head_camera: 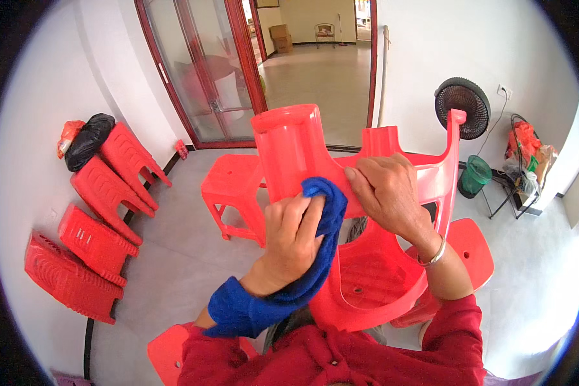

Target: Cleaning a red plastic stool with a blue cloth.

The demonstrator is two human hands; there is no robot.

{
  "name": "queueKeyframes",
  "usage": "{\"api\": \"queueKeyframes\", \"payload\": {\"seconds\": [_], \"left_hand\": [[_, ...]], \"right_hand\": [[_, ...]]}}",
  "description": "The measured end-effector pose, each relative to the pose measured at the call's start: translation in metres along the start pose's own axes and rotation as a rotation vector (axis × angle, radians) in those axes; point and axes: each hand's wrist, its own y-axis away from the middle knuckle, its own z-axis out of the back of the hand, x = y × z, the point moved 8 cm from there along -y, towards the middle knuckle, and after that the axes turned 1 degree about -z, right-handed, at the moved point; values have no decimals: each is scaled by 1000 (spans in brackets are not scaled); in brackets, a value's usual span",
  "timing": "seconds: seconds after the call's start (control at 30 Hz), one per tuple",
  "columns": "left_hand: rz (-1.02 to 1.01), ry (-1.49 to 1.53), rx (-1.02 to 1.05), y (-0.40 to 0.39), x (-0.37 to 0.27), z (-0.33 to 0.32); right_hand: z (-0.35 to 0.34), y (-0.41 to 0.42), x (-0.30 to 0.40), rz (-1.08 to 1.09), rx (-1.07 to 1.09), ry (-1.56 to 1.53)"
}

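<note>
A red plastic stool [294, 154] is tipped in front of my body, its legs pointing away and upward. My left hand [287, 246] grips a bunched blue cloth [330, 207] and presses it against the stool's near-left leg. The rest of the cloth trails back over my left wrist and forearm. My right hand [388, 198], with a bracelet [436, 253] at the wrist, is closed around the crossbar between the legs. Through the open side, the underside of the seat [371, 277] and a small hole in it are visible.
Another red stool [234, 169] stands ahead on the left, one [473, 251] at my right, one [166, 352] at my lower left. Stacked red chairs [72, 284] line the left wall. A black fan [462, 108], a green bin [475, 173] and a bag-laden rack [526, 154] stand right.
</note>
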Motion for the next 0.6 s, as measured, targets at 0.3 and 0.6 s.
{"api": "queueKeyframes", "payload": {"seconds": [0.3, 0.6], "left_hand": [[-48, -9, -232, -114, 47, 55], [-114, 65, 53, -93, 3, 4]], "right_hand": [[23, -43, -35, -253, 86, -36], [-34, -29, -109, -385, 157, -325]]}}
